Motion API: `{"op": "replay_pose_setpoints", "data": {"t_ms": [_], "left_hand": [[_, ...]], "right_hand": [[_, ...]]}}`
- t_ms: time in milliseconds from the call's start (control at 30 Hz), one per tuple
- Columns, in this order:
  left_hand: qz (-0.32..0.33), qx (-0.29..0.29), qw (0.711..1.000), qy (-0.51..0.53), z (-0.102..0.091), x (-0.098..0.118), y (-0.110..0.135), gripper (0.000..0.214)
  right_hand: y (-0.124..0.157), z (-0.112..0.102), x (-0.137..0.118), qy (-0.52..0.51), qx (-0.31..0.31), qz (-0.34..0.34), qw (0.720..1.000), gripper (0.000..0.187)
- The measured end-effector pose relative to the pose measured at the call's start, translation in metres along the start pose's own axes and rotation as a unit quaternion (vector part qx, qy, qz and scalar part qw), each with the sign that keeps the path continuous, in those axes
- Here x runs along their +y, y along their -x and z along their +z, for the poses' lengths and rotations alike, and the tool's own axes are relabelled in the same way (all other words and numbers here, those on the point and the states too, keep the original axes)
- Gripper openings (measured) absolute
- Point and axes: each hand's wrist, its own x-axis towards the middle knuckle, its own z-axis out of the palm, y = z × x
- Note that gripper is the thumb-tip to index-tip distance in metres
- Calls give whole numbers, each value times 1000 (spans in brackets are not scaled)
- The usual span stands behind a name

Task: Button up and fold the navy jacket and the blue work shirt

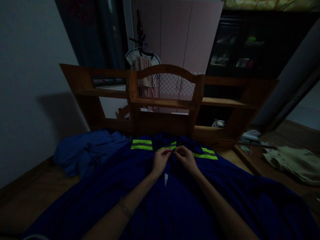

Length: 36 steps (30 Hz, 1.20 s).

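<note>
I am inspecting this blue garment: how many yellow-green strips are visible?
3 visible pieces: left strip, left of the left hand; middle strip, just beyond that hand; right strip, right of the right hand. Others may be hidden.

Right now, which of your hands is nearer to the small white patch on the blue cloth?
Left. The left hand is just above the white patch, slightly to its left in the view; the right hand is farther off, up and to its right.

Bare forearms [215,200] — pale bangle [125,208] on left.
</note>
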Motion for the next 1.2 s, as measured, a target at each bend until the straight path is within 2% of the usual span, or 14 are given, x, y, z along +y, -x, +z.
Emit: {"op": "replay_pose_setpoints", "data": {"t_ms": [267, 567, 800, 1100, 1200], "left_hand": [[-78, 37, 995, 54, 3, 7, 9, 30], [-94, 66, 992, 58, 3, 8, 11, 25], [-92, 73, 991, 66, 3, 7, 11, 26], [-88, 80, 990, 80, 3, 5, 8, 23], [-91, 78, 990, 77, 4, 7, 10, 23]], "right_hand": [[4, 3, -8, 84, 11, -62, 994, 12], [7, 7, -11, 124, 14, -77, 989, 12], [8, 8, -9, 78, 17, -48, 996, 13], [0, 9, 4, -57, 11, 43, 997, 26], [-1, 8, 6, -71, 5, 51, 996, 28]]}}
